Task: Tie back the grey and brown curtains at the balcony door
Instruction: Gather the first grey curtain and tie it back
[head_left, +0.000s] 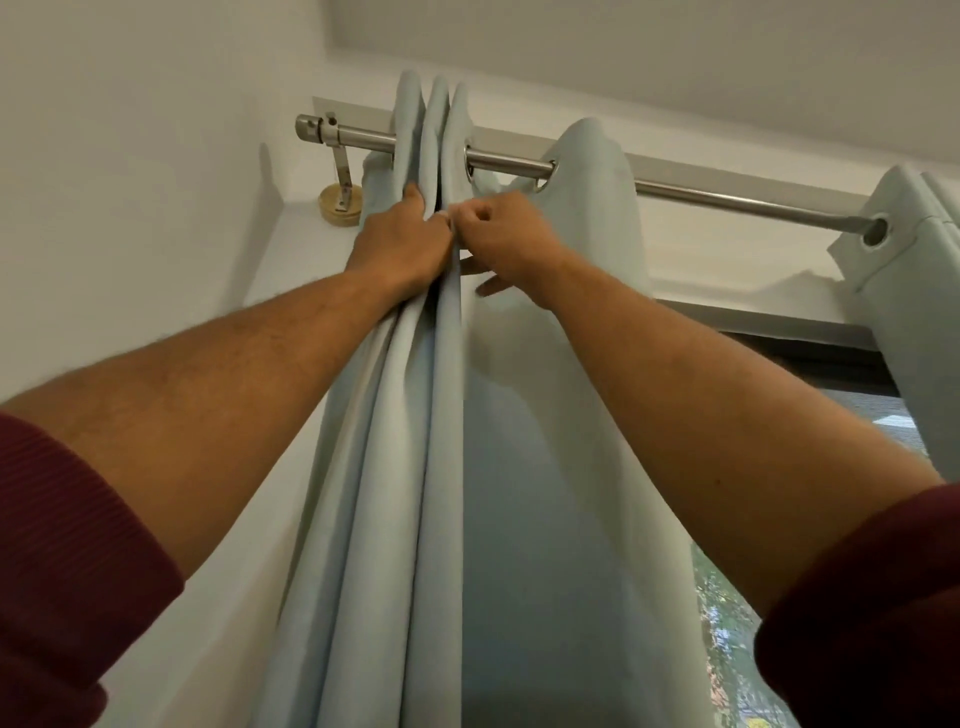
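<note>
1. A pale grey-green curtain of thick, matte woven cloth (395, 467) hangs in long vertical folds from a round brushed-steel rod (675, 189) close under the ceiling; it fills the middle of the view, from the rod down to the bottom edge.
2. The left hand (400, 244) lies against the bunched pleats just below the rod, fingers curled into the folds and gripping the cloth from the left side.
3. The right hand (506, 236) meets it from the right, knuckles bent, thumb and forefinger pinching the edge of a pleat; the two hands touch at the fingertips.
4. Three tight pleats stand up above the rod at the left, while a looser, rounded hump of the same cloth rises further right, with metal eyelets (470, 163) visible where the rod passes through.
5. The rod ends at the left in a cylindrical steel cap (310, 128), carried by a slim metal bracket on a round, pale wooden base (340, 205) fixed to the smooth white wall.
6. At the far right a second panel of similar pale cloth (914, 291) hangs from the rod by its own eyelet.
7. Ribbed dark-red knitted sleeves (62, 561) are pushed up both forearms.
8. Behind the curtain, at lower right, dark glass (831, 395) and blurred green foliage show.
</note>
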